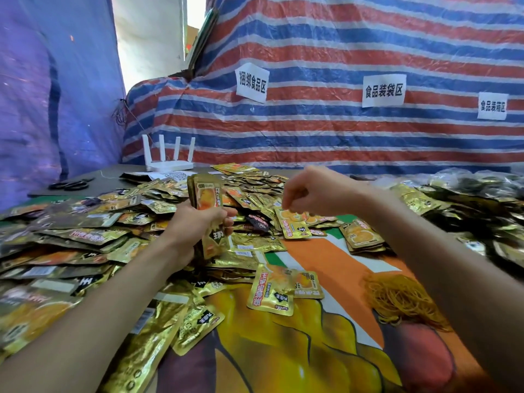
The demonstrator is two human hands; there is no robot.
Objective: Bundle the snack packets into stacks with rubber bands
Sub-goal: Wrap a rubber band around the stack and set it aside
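While left hand (195, 225) grip clasps upright snack packet stack (204, 194) above surface (317, 259), right hand (314, 191) hangs over loose packets (292, 226), fingers curled; grip contents: cannot tell. Rubber band heap (397, 299) beside right forearm.

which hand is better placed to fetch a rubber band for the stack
Right, probably. The left hand grips the upright stack of gold foil snack packets, so it is busy. The right hand hovers loosely curled, seemingly empty, and the heap of yellow rubber bands lies on its side.
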